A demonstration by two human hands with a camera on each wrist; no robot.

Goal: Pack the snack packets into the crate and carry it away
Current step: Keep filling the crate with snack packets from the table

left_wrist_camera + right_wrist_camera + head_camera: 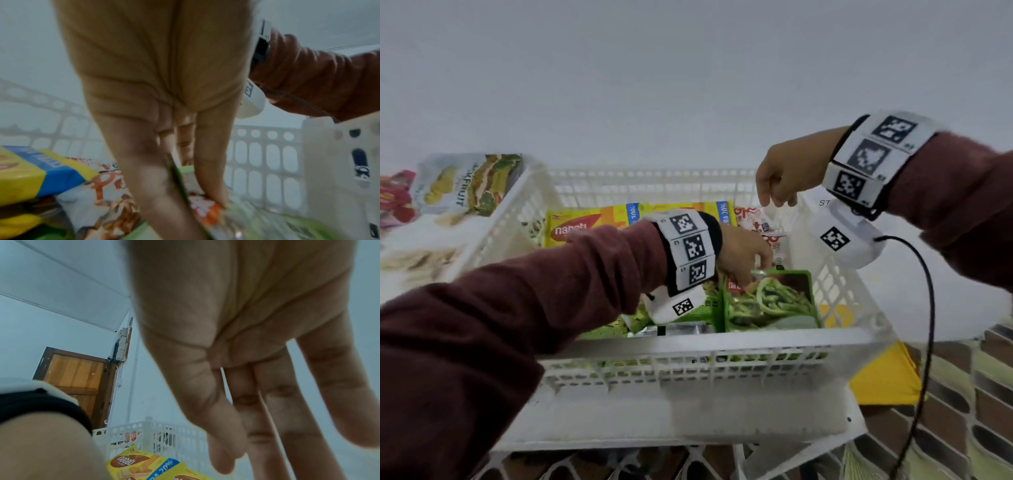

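Pale walls back a white table (914, 294) bearing the white crate (688, 346), which holds yellow wafer packets (585, 222). Inside it, the left hand (743, 253) pinches a green snack packet (774, 301). Above the crate's far corner the right hand (787, 174) hangs loose-fingered, holding nothing. Blur likely hides other packets beneath.

Left hand (164, 97) pinches a green packet (205, 216) inside the white crate (267, 162).
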